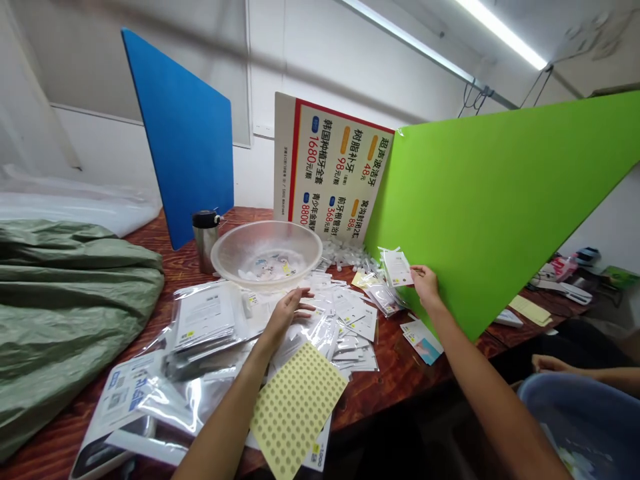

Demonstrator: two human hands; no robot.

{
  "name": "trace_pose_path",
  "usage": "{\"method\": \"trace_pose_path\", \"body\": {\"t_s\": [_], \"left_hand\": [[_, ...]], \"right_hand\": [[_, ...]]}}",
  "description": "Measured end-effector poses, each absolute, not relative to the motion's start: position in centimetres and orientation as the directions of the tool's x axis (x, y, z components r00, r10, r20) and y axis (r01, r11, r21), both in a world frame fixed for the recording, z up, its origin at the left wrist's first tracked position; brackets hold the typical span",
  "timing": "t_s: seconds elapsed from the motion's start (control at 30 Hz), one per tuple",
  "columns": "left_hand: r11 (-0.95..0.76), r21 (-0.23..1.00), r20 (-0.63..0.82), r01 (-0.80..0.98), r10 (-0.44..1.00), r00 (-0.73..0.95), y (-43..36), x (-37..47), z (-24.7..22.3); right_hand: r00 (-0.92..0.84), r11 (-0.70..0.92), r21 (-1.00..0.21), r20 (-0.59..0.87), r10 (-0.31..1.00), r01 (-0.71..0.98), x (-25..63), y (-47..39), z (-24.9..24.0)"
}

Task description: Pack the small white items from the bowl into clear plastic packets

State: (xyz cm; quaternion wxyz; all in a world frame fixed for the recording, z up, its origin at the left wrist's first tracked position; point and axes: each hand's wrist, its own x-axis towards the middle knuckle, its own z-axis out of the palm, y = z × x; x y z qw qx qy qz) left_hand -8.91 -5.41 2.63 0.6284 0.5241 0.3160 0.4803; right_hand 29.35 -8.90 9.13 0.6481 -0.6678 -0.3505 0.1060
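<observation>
My right hand [425, 283] pinches the edge of a white printed card [397, 268], which is raised beside the green board at a pile of cards and packets. My left hand [291, 310] has its fingers spread over a heap of white cards and clear bags [357, 317], holding nothing. Under my left forearm lies a yellow sheet of round stickers [299, 408]. A translucent bowl [267, 233] with small packets inside stands behind my left hand. To the left is a stack of bagged cards [206, 313].
A steel flask [205, 243] stands left of the bowl. Blue [185, 133] and green [490, 200] boards rise behind and at the right. Green fabric [65, 320] covers the left. Another person's hand [555, 365] is by a blue basin [585, 413].
</observation>
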Motion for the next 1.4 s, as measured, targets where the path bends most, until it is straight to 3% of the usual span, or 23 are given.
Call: {"method": "trace_pose_path", "body": {"t_s": [0.27,0.43,0.63,0.7,0.77,0.83,0.93,1.03,1.1,1.2,1.33,1.4], "left_hand": [[0.003,0.966,0.090,-0.257,0.932,0.350,-5.2,-9.0,2.4],[0.010,0.967,0.084,-0.255,0.931,0.355,-5.2,-8.9,2.5],[0.019,0.967,0.074,-0.253,0.933,0.352,-5.2,-8.8,2.4],[0.025,0.967,0.068,-0.255,0.934,0.350,-5.2,-8.8,2.4],[0.033,0.966,0.062,-0.256,0.934,0.352,-5.2,-8.7,2.4],[0.033,0.966,0.063,-0.256,0.933,0.355,-5.2,-8.7,2.4],[0.026,0.966,0.071,-0.258,0.930,0.360,-5.1,-8.8,2.2],[0.017,0.965,0.081,-0.263,0.930,0.357,-5.1,-8.8,2.0],[0.009,0.963,0.090,-0.269,0.930,0.355,-5.1,-8.9,2.0],[0.008,0.960,0.095,-0.281,0.932,0.350,-5.3,-8.9,2.1],[0.026,0.952,0.085,-0.305,0.935,0.344,-5.3,-8.8,2.1],[0.037,0.948,0.078,-0.316,0.936,0.344,-5.2,-8.7,2.0]], "right_hand": [[0.747,0.022,-0.895,0.386,0.541,0.446,29.7,-9.5,7.5],[0.726,0.081,-0.883,0.429,0.537,0.462,29.4,-9.8,7.6],[0.670,0.260,-0.920,0.392,0.630,0.294,26.9,-9.9,7.5],[0.631,0.254,-0.938,0.347,0.694,0.236,25.7,-10.0,7.3],[0.576,0.209,-0.931,0.351,0.738,0.300,24.4,-10.3,7.0],[0.484,0.162,-0.824,0.464,0.742,0.543,23.0,-11.0,6.7],[0.198,0.083,-0.393,0.622,0.758,0.916,20.8,-12.1,5.9],[-0.062,0.065,0.013,0.500,0.864,0.998,18.4,-12.8,4.5],[-0.120,0.064,0.167,0.353,0.928,0.984,17.0,-12.8,3.6],[-0.065,0.017,0.243,0.194,0.979,0.970,15.4,-12.3,2.9],[0.096,-0.113,0.181,0.100,0.990,0.977,14.8,-10.8,4.3],[0.122,-0.139,0.152,0.120,0.985,0.978,14.8,-9.1,5.7]]}}
